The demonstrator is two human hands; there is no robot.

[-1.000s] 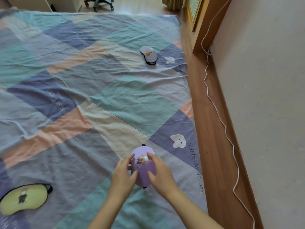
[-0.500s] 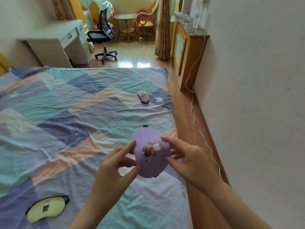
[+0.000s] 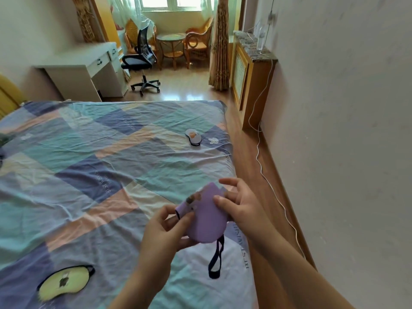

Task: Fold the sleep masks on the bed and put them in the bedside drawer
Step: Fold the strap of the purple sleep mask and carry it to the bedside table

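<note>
Both hands hold a purple sleep mask [image 3: 206, 221] above the bed's near right part. My left hand [image 3: 165, 233] pinches its folded left end, and my right hand [image 3: 239, 206] grips its right side. The mask's dark strap [image 3: 216, 259] hangs down in a loop. A yellow-green sleep mask [image 3: 64, 282] lies flat on the patchwork bedsheet [image 3: 89, 175] at the lower left. A grey sleep mask [image 3: 193, 137] with an orange mark lies near the bed's far right edge. No bedside drawer is in view.
A wooden floor strip [image 3: 256, 166] runs between the bed and the right wall, with a white cable [image 3: 259, 157] along it. A wooden radiator cover [image 3: 249, 79], a white desk [image 3: 89, 70], an office chair [image 3: 140, 61] and wicker chairs stand beyond the bed.
My view has tilted up from the bed to the room. Both hands lifted the purple mask off the sheet and turned it; one end is now folded over and the strap dangles.
</note>
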